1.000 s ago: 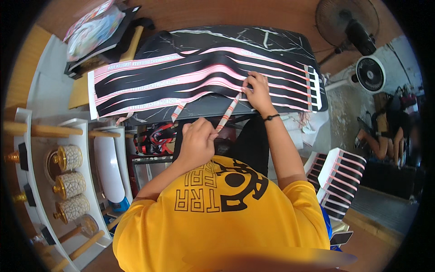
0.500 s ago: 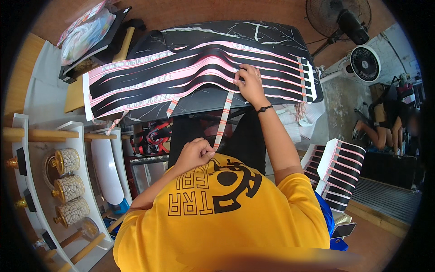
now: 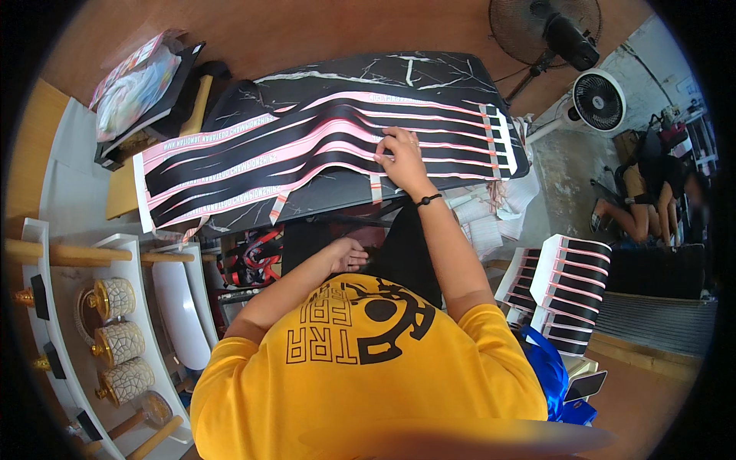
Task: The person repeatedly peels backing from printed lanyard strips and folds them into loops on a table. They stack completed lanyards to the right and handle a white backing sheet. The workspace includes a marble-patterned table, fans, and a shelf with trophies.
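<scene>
Long black bands with pink, printed edges form a wide striped sheet (image 3: 253,165) across the dark marbled table (image 3: 448,80), raised in a hump near its middle. My right hand (image 3: 400,159) rests on the sheet right of the hump. Its thumb and forefinger are pinched together; what lies between them is too small to make out. Just left of that wrist, a short pale tape with orange stripes (image 3: 376,189) hangs over the near edge. A similar tape (image 3: 279,207) hangs further left. My left hand (image 3: 349,255) is below the table edge over my lap, empty, fingers loosely apart.
A second striped stack (image 3: 571,291) lies to my right, above a blue bag (image 3: 546,376) and a phone (image 3: 585,386). White shelves with gold-and-white jars (image 3: 119,343) stand left. Two fans (image 3: 598,100) are at the far right. Another person (image 3: 652,192) sits beyond.
My left hand has let go of the striped tape and moved slightly left; the tape now hangs short at the table edge. My right hand keeps its pinch on the sheet. The whole view has shifted.
</scene>
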